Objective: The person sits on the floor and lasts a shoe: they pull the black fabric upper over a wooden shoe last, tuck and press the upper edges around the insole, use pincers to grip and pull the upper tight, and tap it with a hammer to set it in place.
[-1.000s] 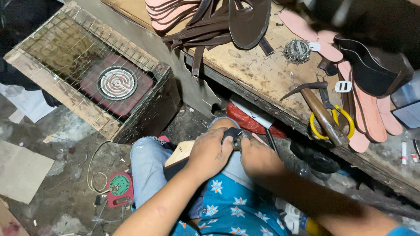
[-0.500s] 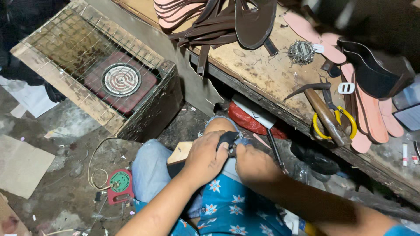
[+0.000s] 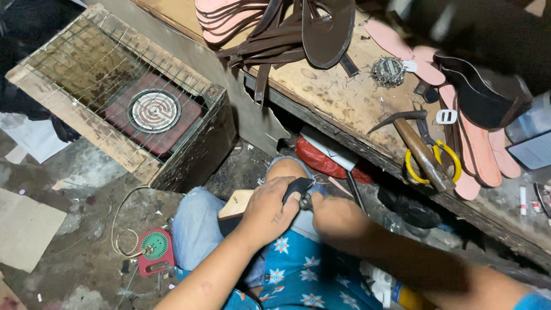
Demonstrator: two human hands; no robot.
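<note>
My left hand [image 3: 265,211] rests on my raised knee and grips a dark leather strap piece [image 3: 297,186] that lies over a tan sole [image 3: 234,204]. My right hand [image 3: 336,216] meets it from the right, fingers closed on the same strap's lower end. A small metal bit [image 3: 306,202] shows between the two hands; I cannot tell what it is. Both hands touch each other above my blue flowered shorts [image 3: 287,270].
A wooden box with a wire grid and a coil heater [image 3: 154,110] stands at left. The workbench [image 3: 338,97] above holds brown straps [image 3: 281,43], pink insoles [image 3: 479,152], a hammer [image 3: 422,150] and yellow-handled pliers [image 3: 453,166]. A red-green round device [image 3: 155,248] lies on the floor.
Both hands stay on the knee with the strap; the left fingers have shifted slightly over it. The view has moved a little.
</note>
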